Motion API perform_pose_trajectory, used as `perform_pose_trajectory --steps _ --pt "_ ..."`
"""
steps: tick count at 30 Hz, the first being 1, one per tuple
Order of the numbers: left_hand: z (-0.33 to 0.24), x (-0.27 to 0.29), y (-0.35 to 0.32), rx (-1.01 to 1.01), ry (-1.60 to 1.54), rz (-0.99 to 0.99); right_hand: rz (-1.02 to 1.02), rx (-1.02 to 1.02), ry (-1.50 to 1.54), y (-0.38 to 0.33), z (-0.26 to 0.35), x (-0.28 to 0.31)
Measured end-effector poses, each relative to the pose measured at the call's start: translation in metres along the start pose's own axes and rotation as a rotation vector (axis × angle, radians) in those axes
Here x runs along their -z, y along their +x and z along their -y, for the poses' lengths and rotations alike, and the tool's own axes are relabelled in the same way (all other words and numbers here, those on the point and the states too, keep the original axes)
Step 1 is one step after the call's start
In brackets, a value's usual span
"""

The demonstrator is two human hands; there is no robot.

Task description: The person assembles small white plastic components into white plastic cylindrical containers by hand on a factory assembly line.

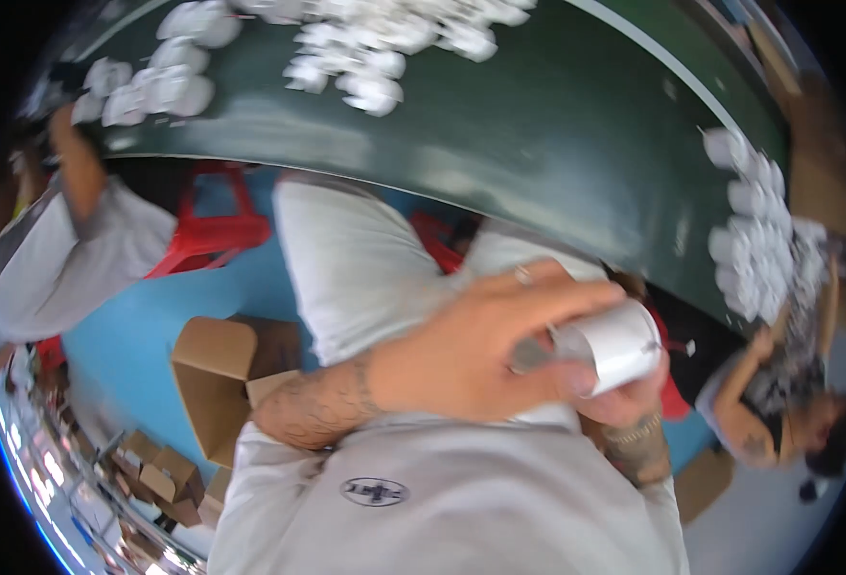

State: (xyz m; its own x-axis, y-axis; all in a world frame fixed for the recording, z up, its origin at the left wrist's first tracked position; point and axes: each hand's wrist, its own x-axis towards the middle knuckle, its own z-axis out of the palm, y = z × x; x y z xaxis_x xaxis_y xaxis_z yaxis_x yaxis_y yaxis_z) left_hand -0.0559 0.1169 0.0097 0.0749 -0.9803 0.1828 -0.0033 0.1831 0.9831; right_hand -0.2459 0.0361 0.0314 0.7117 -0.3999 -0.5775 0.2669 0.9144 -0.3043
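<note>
Close to the person's chest, above the lap, the left hand (pixel 471 350) wraps over a small white cylindrical cup-like piece (pixel 614 343) w/ smooth matte wall, fingers closed around it; the right hand (pixel 624 402) supports it from below, closed on it too. On the dark green glossy worktop (pixel 538 144) many similar white pieces (pixel 365 57) lie in heaps, so much work seems left. Brown cardboard boxes (pixel 217 379) stand open on the blue floor.

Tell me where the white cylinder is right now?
In the head view, the white cylinder sits right of centre, gripped between both hands, below the green table.
</note>
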Motion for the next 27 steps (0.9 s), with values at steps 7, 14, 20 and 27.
perform_pose_trajectory --steps 7,14,20,27 --pt "0.016 0.006 -0.012 -0.152 0.479 -0.088 0.088 0.042 -0.873 0.014 0.016 0.003" --pt "0.057 0.153 -0.059 0.067 0.853 -1.062 -0.555 1.398 -2.033 0.051 0.13 0.018" --pt "0.079 0.248 -0.037 0.119 0.783 -1.125 -0.671 1.125 -2.324 0.078 0.297 0.047" --pt "0.086 0.211 -0.033 0.188 1.196 -1.479 -0.317 -0.07 -1.761 0.11 0.338 0.017"
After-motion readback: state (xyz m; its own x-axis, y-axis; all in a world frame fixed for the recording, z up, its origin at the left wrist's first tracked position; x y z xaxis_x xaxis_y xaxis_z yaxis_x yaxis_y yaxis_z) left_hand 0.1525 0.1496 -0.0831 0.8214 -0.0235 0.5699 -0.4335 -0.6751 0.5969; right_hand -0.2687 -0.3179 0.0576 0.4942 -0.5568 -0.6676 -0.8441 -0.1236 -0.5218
